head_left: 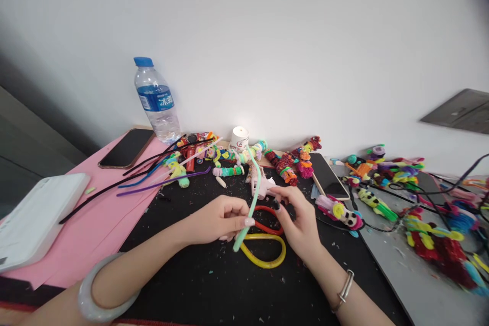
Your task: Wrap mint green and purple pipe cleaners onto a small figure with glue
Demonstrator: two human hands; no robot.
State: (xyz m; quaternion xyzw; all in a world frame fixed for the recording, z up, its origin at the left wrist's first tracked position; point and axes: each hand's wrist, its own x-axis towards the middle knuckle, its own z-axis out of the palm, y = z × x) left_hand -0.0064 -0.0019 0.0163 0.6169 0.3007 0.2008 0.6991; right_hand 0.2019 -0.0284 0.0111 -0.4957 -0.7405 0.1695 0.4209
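Observation:
My left hand (pixel 221 220) pinches a light green pipe cleaner (pixel 252 198) near its lower end; the stem rises and curves up toward the back of the table. My right hand (pixel 298 219) is closed with thumb and fingers on a small pale pink piece (pixel 263 187) at the stem's upper part. Under my hands on the black mat (pixel 214 280) lie a yellow pipe-cleaner loop (pixel 263 260) and a red one (pixel 267 219).
A water bottle (pixel 156 99), a phone (pixel 126 147) on pink paper (pixel 107 209) and a white box (pixel 34 219) are at the left. Loose pipe cleaners (pixel 153 178) and many colourful pipe-cleaner figures (pixel 290 163) line the back and right. A second phone (pixel 328 175) and cables lie right.

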